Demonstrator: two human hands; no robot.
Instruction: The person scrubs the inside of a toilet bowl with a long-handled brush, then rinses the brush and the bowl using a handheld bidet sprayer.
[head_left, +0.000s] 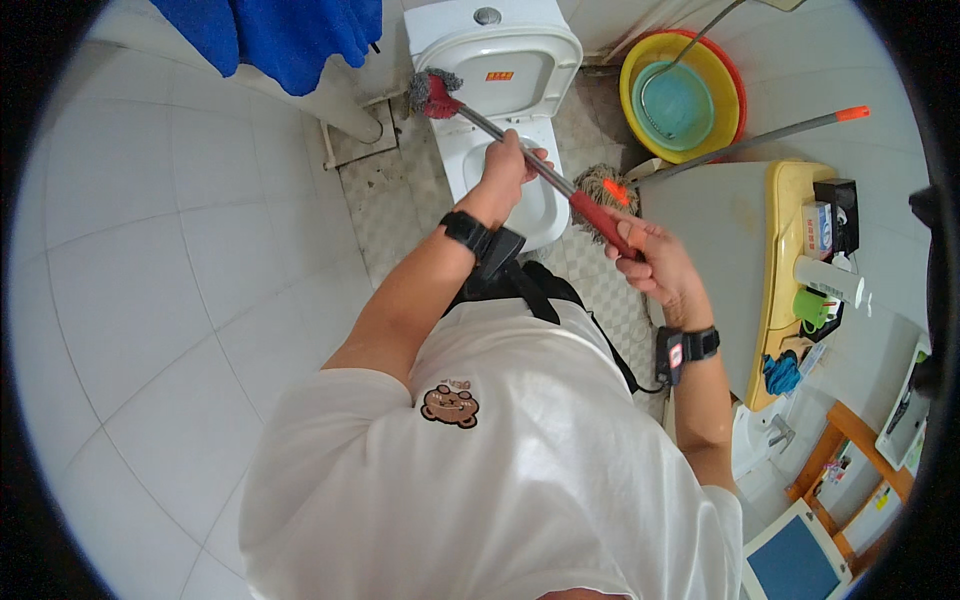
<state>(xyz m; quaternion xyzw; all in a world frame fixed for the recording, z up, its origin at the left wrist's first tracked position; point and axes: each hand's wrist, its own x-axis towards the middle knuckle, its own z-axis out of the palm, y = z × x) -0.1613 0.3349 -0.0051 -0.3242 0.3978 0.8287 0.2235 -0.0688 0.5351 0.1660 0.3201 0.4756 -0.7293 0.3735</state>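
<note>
My left hand (507, 171) is closed around the metal pole of a mop (553, 178), partway along it. My right hand (651, 251) grips the red handle at the pole's lower right end. The mop slants up to the left, and its red and grey fluffy head (435, 93) is beside the left edge of the raised toilet lid (487, 81). Whether the head touches the lid I cannot tell. Below the pole, the white toilet bowl (534, 214) is uncovered.
A second mop with a string head (600, 196) leans at the right. Behind it sit nested yellow and red basins (632, 75). A washing machine (701, 225) carries bottles and a green cup (811, 309). Blue cloth (289, 37) hangs at the upper left, above a white pipe (349, 112).
</note>
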